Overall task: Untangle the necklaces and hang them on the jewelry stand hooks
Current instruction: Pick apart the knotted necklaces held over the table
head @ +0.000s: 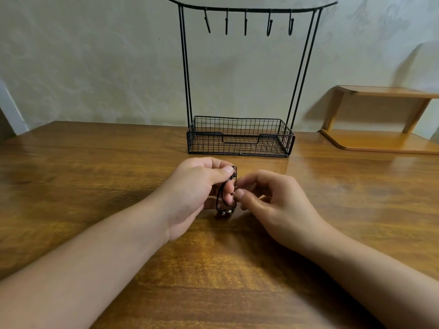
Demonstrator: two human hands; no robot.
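Observation:
A tangle of dark cord necklaces [224,207] with small beads hangs between my hands above the wooden table [95,176]. My left hand [197,191] grips the top of the cords between thumb and curled fingers. My right hand [268,200] pinches a strand near the middle of the bundle with thumb and forefinger. The beaded ends dangle just over the tabletop. Behind my hands stands the black wire jewelry stand [240,138], with a mesh basket base and several bare hooks [245,22] hanging from its curved top bar.
A small wooden shelf unit [380,119] sits on the table at the far right against the pale wall. The table's left back corner [35,129] lies beside a white frame.

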